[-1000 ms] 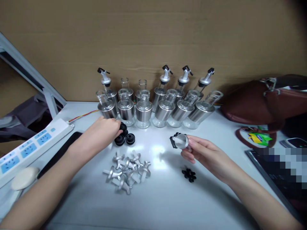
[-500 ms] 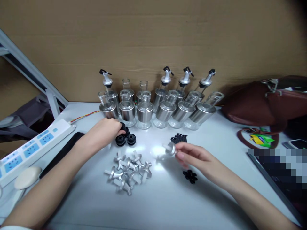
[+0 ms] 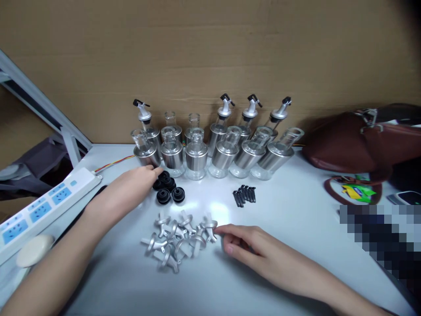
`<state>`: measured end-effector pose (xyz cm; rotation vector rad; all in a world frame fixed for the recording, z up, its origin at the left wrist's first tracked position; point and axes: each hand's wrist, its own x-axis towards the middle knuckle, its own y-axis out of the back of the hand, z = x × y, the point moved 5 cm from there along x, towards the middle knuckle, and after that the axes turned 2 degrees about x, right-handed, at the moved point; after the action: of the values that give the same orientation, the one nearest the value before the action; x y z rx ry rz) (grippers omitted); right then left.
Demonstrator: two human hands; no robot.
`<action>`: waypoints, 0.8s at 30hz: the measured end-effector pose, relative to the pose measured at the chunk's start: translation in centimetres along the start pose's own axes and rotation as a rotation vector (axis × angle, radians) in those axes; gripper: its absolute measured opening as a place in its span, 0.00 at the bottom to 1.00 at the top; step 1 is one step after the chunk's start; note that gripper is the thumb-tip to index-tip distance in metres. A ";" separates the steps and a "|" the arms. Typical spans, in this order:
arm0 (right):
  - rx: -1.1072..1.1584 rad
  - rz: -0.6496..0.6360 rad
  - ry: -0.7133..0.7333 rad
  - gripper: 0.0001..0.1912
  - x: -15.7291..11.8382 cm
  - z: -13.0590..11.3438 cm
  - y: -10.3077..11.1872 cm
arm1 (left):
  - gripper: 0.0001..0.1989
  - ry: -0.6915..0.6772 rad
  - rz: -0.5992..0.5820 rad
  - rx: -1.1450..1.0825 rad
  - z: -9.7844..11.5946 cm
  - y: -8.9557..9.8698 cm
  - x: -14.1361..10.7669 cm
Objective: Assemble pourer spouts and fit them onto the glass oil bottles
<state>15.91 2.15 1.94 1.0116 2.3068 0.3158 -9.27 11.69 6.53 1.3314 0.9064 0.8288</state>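
Observation:
My left hand (image 3: 142, 182) rests at the pile of black rubber stoppers (image 3: 167, 182), one finger stretched along its far edge and the other fingers mostly hidden. With the index finger extended, my right hand (image 3: 251, 250) touches a silver pourer spout (image 3: 209, 226) at the right of the heap; its thumb is apart and the other fingers are curled. Several more silver pourer spouts (image 3: 169, 259) lie loosely together in front of the stoppers. A bunch of small black levers (image 3: 244, 195) lies beyond my right hand.
Two rows of glass bottles with steel bands (image 3: 196, 160) stand along the cardboard wall, several topped with pourers. A power strip (image 3: 49, 206) and a white oval object (image 3: 35, 250) are at left. A brown bag (image 3: 342, 140) sits at right, near a green-yellow packet (image 3: 357, 192).
My right hand has moved left and toward me, setting its silver spout down at the heap's right side. My left hand has shifted slightly left. The small black caps are now hidden by my right hand.

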 end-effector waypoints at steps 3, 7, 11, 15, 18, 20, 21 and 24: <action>-0.019 -0.002 0.026 0.22 0.0 -0.4 0.1 | 0.22 0.019 -0.064 0.065 1.2 -0.5 0.2; -0.012 0.018 0.050 0.20 0.0 -0.4 0.2 | 0.21 0.019 -0.088 0.096 1.9 -0.4 0.4; 0.002 0.043 0.073 0.19 -0.2 -0.3 0.4 | 0.19 0.001 -0.110 0.136 2.2 0.0 0.5; 0.012 0.085 0.084 0.18 -0.2 -0.4 0.8 | 0.17 -0.021 -0.096 0.117 2.7 0.7 0.6; -0.002 0.118 0.095 0.19 -0.1 -0.6 1.1 | 0.15 -0.005 -0.087 0.103 2.8 0.8 0.9; -0.007 0.137 0.104 0.19 -0.2 -0.6 1.3 | 0.14 -0.015 -0.094 0.115 2.9 0.5 1.3; -0.006 0.145 0.107 0.18 -0.2 -0.7 1.3 | 0.13 -0.026 -0.097 0.125 2.9 0.4 1.5; 0.005 0.163 0.107 0.18 -0.4 -0.7 1.4 | 0.12 -0.042 -0.085 0.150 2.9 0.0 2.1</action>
<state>16.55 2.89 3.23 1.2158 2.3246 0.4397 -5.78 12.30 6.47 1.4243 1.0011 0.6751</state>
